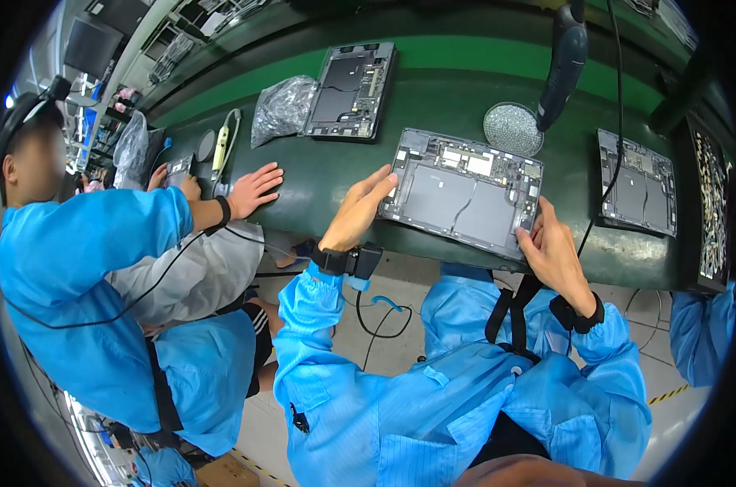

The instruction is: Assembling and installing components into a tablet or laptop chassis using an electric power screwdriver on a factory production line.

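An opened tablet-like device (441, 199) with grey battery packs and a circuit board showing lies between my hands, at the front edge of the green bench. Its left edge is gripped by my left hand (358, 204), the thumb and fingers closed on the frame. At the lower right corner my right hand (553, 252) pinches the same device. Just beyond it stands a round dish of small shiny screws (513, 128). Above that dish hangs a dark electric screwdriver (563, 69) on a cable.
A stack of similar opened devices (350, 93) sits at the back, beside a clear plastic bag (283, 109). Another opened device (637, 185) lies right, near a black bin of small parts (713, 207). A co-worker in blue (92, 260) sits left, one hand (254, 191) resting on the bench (299, 174).
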{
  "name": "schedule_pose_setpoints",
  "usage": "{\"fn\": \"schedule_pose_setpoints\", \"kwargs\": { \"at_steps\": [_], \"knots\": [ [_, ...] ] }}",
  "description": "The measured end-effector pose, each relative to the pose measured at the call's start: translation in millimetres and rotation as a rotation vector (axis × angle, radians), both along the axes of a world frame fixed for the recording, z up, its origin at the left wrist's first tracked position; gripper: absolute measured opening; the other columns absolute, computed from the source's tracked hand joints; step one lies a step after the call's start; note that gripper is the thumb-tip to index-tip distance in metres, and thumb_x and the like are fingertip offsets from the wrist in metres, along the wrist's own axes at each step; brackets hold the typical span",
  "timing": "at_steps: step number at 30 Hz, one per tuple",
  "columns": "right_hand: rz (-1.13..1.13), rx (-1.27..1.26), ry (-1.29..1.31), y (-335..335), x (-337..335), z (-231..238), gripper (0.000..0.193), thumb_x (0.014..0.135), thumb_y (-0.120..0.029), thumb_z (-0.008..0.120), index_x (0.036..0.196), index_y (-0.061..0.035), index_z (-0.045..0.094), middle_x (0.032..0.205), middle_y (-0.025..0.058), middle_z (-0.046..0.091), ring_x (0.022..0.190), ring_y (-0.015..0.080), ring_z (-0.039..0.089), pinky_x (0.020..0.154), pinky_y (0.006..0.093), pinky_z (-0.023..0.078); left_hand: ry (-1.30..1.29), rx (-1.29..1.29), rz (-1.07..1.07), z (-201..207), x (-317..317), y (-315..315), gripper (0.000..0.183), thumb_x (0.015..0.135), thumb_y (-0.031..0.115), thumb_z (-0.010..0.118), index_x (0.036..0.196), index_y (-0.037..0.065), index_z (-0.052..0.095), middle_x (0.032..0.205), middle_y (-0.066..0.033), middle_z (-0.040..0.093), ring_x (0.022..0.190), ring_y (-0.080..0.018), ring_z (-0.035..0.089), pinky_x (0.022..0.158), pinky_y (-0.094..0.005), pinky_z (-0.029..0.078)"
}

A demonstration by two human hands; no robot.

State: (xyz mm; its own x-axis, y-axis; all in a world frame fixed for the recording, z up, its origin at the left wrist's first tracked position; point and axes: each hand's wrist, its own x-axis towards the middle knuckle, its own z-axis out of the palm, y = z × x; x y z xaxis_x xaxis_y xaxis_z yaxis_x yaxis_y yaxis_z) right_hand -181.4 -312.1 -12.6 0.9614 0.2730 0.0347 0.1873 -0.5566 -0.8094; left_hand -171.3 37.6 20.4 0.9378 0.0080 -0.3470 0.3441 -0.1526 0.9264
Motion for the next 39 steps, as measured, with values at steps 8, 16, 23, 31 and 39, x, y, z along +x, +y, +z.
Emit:
{"fn": "schedule_pose_setpoints", "kwargs": {
  "at_steps": [8,16,23,31,39],
  "knots": [
    [-0.178,-0.080,-0.039,-0.7,5.4,3.9,0.052,0.091,-0.007,0.067,0.136,0.0121,0.049,0.068,0.0155,0.058,0.059,0.0273,0.060,0.056,0.0406,0.046,-0.009,-0.121,-0.065,0.1,-6.0,-7.7,0.081,0.105,0.040,0.059,0.155,-0.016,0.029,0.157,-0.0268,0.043,0.147,-0.0267,0.041,0.121,-0.0335,0.029],
    [-0.363,-0.233,-0.383,12.6,1.8,-24.9,0.049,0.094,-0.009,0.060,0.138,0.0098,0.052,0.107,0.0298,0.066,0.094,0.0427,0.067,0.082,0.0488,0.051,-0.149,-0.152,-0.171,-27.1,-18.2,-11.8,0.075,0.104,0.024,0.063,0.156,-0.014,0.026,0.158,-0.0280,0.041,0.144,-0.0276,0.044,0.112,-0.0343,0.043],
    [-0.469,-0.342,-0.310,34.1,-20.5,3.0,0.051,0.096,-0.012,0.063,0.142,0.0054,0.050,0.116,0.0302,0.065,0.102,0.0473,0.066,0.089,0.0515,0.051,-0.126,-0.213,-0.230,-29.9,-16.3,-0.8,0.070,0.105,0.027,0.061,0.157,-0.010,0.031,0.161,-0.0238,0.039,0.150,-0.0290,0.036,0.123,-0.0381,0.028],
    [-0.597,-0.467,-0.252,26.8,-21.6,7.3,0.045,0.100,-0.020,0.063,0.140,-0.0013,0.056,0.110,0.0258,0.070,0.099,0.0441,0.069,0.086,0.0478,0.053,-0.306,-0.193,-0.171,-56.8,2.1,29.5,0.061,0.102,0.022,0.068,0.150,-0.006,0.044,0.145,-0.0176,0.057,0.122,-0.0200,0.062,0.101,-0.0336,0.051],
    [-0.214,-0.076,-0.597,56.8,-33.8,7.6,0.010,0.090,0.004,0.062,0.096,0.0032,0.069,0.080,0.0113,0.064,0.064,0.0202,0.057,0.059,0.0311,0.044,-0.617,0.830,0.584,-72.5,88.3,219.9,0.050,0.088,0.027,0.075,0.124,-0.005,0.061,0.121,-0.0208,0.059,0.118,-0.0362,0.054,0.105,-0.0448,0.042]
  ]
}}
